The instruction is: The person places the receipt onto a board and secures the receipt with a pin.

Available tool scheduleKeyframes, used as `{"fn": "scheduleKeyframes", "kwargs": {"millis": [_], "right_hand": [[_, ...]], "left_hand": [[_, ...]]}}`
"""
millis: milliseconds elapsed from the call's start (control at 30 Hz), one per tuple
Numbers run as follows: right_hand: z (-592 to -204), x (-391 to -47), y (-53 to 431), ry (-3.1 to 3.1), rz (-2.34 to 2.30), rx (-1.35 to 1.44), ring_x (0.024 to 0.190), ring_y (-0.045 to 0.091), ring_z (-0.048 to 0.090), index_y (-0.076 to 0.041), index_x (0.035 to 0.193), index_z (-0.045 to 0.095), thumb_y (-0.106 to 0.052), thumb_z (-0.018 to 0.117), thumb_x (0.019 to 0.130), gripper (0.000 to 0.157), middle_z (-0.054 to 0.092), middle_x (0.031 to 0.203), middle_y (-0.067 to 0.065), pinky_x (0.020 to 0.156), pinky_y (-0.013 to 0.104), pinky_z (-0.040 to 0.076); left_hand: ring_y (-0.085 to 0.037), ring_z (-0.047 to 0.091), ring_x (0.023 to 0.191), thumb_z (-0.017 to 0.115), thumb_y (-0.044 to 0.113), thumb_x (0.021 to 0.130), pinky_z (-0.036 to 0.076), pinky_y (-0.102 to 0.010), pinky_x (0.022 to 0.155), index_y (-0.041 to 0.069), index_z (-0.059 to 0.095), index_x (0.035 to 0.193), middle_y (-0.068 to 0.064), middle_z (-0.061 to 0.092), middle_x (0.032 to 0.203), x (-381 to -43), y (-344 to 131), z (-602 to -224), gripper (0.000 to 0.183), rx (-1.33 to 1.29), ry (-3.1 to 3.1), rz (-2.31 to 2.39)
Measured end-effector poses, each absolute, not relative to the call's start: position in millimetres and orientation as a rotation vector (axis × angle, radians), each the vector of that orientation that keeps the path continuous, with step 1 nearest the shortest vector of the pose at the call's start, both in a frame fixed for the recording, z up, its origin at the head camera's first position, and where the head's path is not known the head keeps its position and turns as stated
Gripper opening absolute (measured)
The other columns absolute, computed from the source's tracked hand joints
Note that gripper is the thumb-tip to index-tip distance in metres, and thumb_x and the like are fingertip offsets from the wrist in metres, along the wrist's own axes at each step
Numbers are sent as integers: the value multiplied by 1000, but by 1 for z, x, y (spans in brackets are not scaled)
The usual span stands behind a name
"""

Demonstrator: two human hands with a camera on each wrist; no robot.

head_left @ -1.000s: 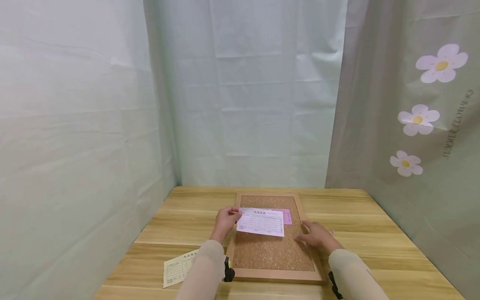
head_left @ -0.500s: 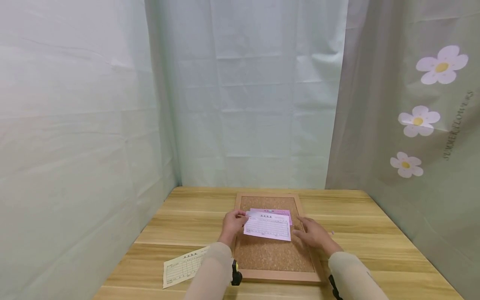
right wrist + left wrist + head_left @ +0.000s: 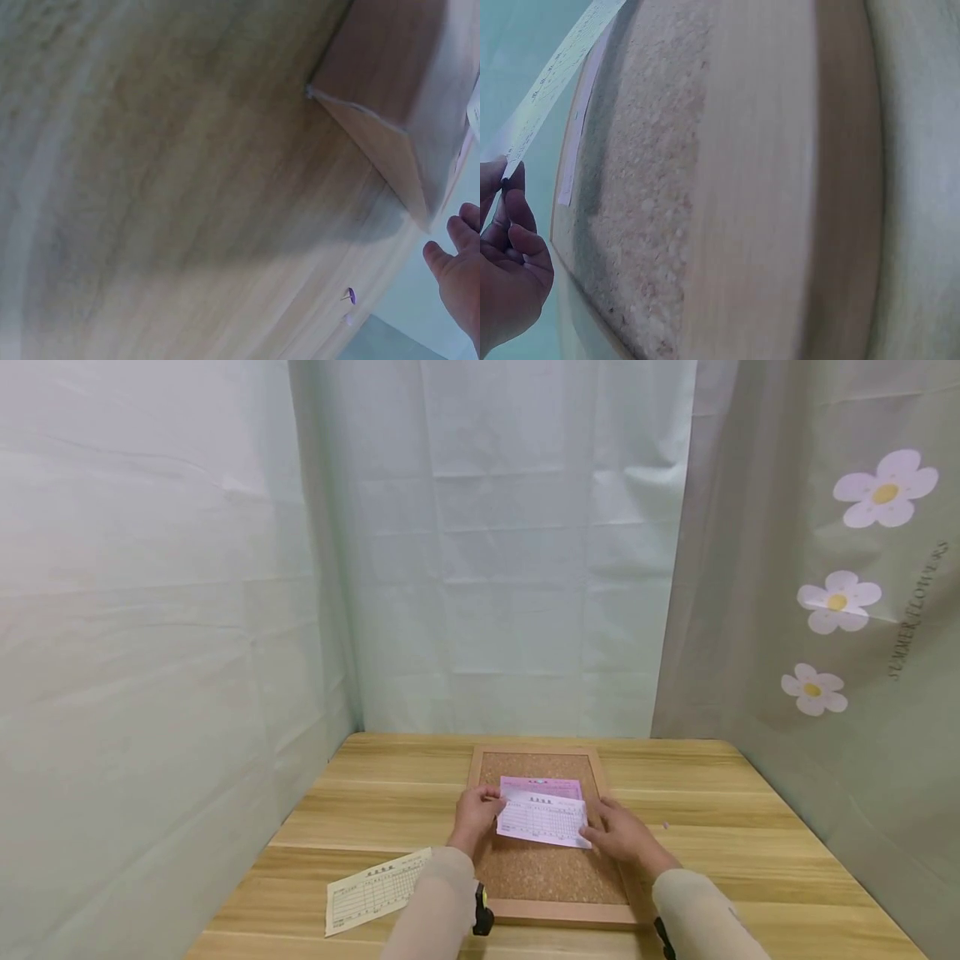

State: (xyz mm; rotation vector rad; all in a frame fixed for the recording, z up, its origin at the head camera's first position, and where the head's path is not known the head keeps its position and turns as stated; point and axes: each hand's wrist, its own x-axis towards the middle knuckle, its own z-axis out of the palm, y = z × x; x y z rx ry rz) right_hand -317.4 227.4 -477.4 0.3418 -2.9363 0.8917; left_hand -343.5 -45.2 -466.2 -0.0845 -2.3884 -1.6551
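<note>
One white printed paper slip [image 3: 542, 820], in the head view, overlaps a pink printed paper slip [image 3: 558, 786] above a wood-framed rectangular cork board [image 3: 551, 877]. L hand [image 3: 476, 814] pinches its left end; R hand [image 3: 624, 833] is at its lower right corner — can't tell if that's a grip. Best: hold both ends level, w/o dragging the pink one. Bare cork gives room on the near side; a pale yellow printed paper slip [image 3: 371, 893] lies left of the board.

L wrist: the white slip slants clear of the cork, so ease it down flat.

R wrist: a purple-headed pin [image 3: 351, 296] lies on the wooden table [image 3: 187, 300] near the board's corner — mind it when moving right.
</note>
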Motion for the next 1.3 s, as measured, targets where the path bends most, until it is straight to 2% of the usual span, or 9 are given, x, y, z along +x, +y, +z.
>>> {"fn": "scheduleKeyframes", "kwargs": {"millis": [100,167,267,333,400,533,667,1300], "right_hand": [[-478,-316,226,-2948,865,374,134,53,37,-1,145,48,-35,67,94,65,37,149,31,107,65,30],[-479,-315,225,-2948,822,424,129,49,44,-2,144,49,-33,68,94,63,45,142,28,105,63,34],[-482,-314,224,-2944,767,490,126,47,47,-1,142,52,-32,69,93,60,46,140,28,103,62,36],[-484,-314,225,-2951,729,510,127,48,45,-1,140,54,-33,68,94,59,45,141,30,104,63,35],[-485,-314,225,-2966,711,501,133,52,38,0,139,55,-36,67,94,58,37,147,34,106,64,32],[-487,-313,224,-2999,700,442,136,52,34,-2,137,58,-38,67,94,57,35,149,33,108,64,30],[-485,-312,222,-3012,700,416,137,51,33,-4,138,58,-40,67,94,57,34,150,32,108,64,30],[-491,-314,221,-3004,700,410,137,50,33,-6,139,58,-42,66,93,59,34,151,30,106,65,32]], "left_hand": [[-15,54,69,69,-3,86,44,-25,59,-4,66,84,-7,64,78,-343,-43,-468,4,-79,-2397,-1648],[-15,56,70,69,-4,85,45,-26,60,-5,66,83,-8,65,79,-343,-42,-469,4,-83,-2399,-1635],[-18,57,72,70,-4,84,46,-28,62,-5,66,84,-9,65,79,-343,-42,-470,4,-96,-2392,-1642],[-17,56,69,71,-3,83,46,-27,60,-1,66,81,-7,64,77,-346,-43,-475,5,-153,-2361,-1630],[-18,57,69,71,-3,82,47,-29,60,1,67,80,-6,63,76,-347,-43,-476,6,-163,-2361,-1638],[-18,56,69,71,-3,82,47,-29,60,-1,67,80,-7,63,75,-348,-42,-476,5,-150,-2377,-1630],[-17,54,70,69,-5,83,45,-28,61,-6,67,83,-9,64,76,-344,-40,-470,3,-92,-2428,-1601],[-21,59,76,69,1,87,51,-34,68,-6,69,99,-11,66,86,-351,-43,-473,14,43,-2542,-1563]]}}
